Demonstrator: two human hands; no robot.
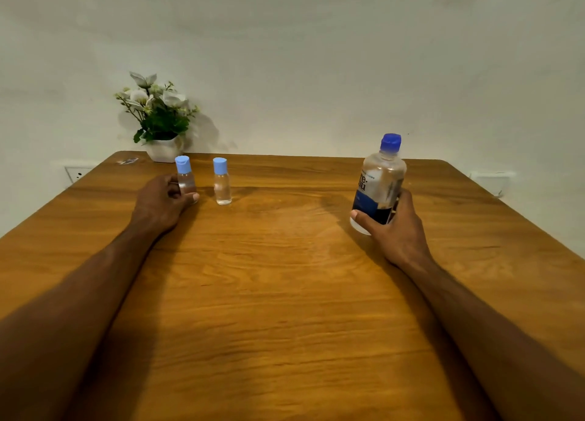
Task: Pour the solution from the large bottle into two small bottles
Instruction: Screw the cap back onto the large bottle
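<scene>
Blue-capped large bottle (378, 184), label perhaps "re-nu", clamped in right hand (395, 227); left hand (160, 200) grips small bottle (186, 180).

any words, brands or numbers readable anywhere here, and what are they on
"re" over "nu": large letters, cut off at the label's edge, on the large bottle held by the right hand.
Small line of print above those letters: too blurred to read.
Two small bottles: no text visible.
Small printed scrap at the table's far left corner: too small to read.
</scene>
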